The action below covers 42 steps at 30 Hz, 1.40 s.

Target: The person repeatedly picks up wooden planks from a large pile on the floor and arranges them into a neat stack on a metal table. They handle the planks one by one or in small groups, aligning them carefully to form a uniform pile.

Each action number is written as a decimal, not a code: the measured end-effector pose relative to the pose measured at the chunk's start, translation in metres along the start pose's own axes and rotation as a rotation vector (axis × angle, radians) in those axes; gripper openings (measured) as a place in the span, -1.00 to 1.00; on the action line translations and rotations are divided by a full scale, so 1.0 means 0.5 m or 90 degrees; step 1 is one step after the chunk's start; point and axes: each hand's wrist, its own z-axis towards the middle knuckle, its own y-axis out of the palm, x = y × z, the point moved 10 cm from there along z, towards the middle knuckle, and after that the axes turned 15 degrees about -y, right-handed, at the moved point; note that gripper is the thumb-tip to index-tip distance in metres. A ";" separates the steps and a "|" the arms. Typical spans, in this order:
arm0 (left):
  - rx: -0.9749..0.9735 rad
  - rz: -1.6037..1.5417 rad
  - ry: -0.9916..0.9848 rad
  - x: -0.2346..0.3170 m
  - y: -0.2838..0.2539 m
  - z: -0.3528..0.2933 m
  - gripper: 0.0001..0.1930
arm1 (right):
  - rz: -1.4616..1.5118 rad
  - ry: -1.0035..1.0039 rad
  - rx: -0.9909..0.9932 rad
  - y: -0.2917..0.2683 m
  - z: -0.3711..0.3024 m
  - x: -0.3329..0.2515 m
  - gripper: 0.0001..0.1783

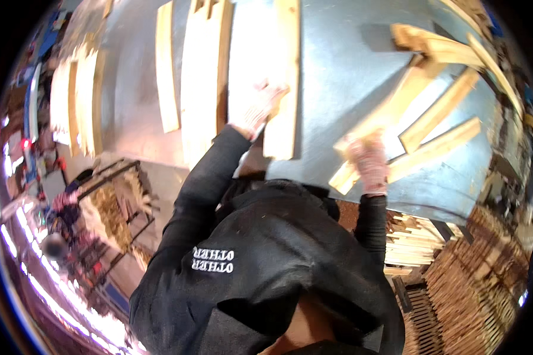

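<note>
My left hand point(258, 111), in a pale knit glove, is at the left edge of an upright-running wooden board point(283, 127) on the blue-grey table. Its thumb side lies over the board, and glare blurs the fingers. On the right, my gloved right hand point(370, 161) is closed around the near end of a wider wooden board point(397, 103) that slants away to the far right. Beneath and beside that hand, another slanting strip point(435, 151) lies on the table. A further wooden strip point(441, 109) rests between them.
Left of my left hand, several long boards point(202, 77) lie side by side, with a single strip point(167, 68) beyond. More pieces stand at the table's left end point(77, 103). A rough piece point(435, 46) lies far right. Wood stacks point(474, 284) fill the lower right; a person point(65, 219) is lower left.
</note>
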 end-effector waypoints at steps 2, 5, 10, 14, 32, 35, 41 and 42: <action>-0.071 -0.318 -0.200 -0.046 -0.029 -0.035 -0.73 | 0.109 0.019 -0.022 -0.029 -0.013 -0.124 -0.24; -0.096 -0.422 -0.191 -0.078 -0.035 -0.048 -0.67 | -0.134 -0.204 0.418 -0.224 -0.080 -0.229 -0.14; -0.015 0.021 0.332 0.205 -0.149 -0.142 -0.63 | -0.550 -0.272 0.371 -0.308 -0.175 -0.314 -0.27; -0.020 -0.149 0.788 0.409 -0.174 -0.246 -0.50 | -0.369 0.001 0.134 -0.235 -0.343 -0.129 -0.81; -0.166 -0.075 -0.206 0.372 0.312 -0.007 -0.39 | 0.101 0.845 0.625 0.033 -0.956 1.072 -0.57; -0.318 -0.130 -0.036 0.376 0.242 -0.118 -0.59 | 0.114 0.794 0.679 0.014 -0.973 1.068 -0.56; -0.478 -0.826 -0.222 0.433 0.097 -0.339 -0.42 | 0.178 0.095 0.949 -0.316 -0.746 0.623 -0.57; -0.445 -0.831 -0.184 0.445 0.081 -0.311 -0.44 | 0.229 0.017 0.940 -0.301 -0.649 0.569 -0.51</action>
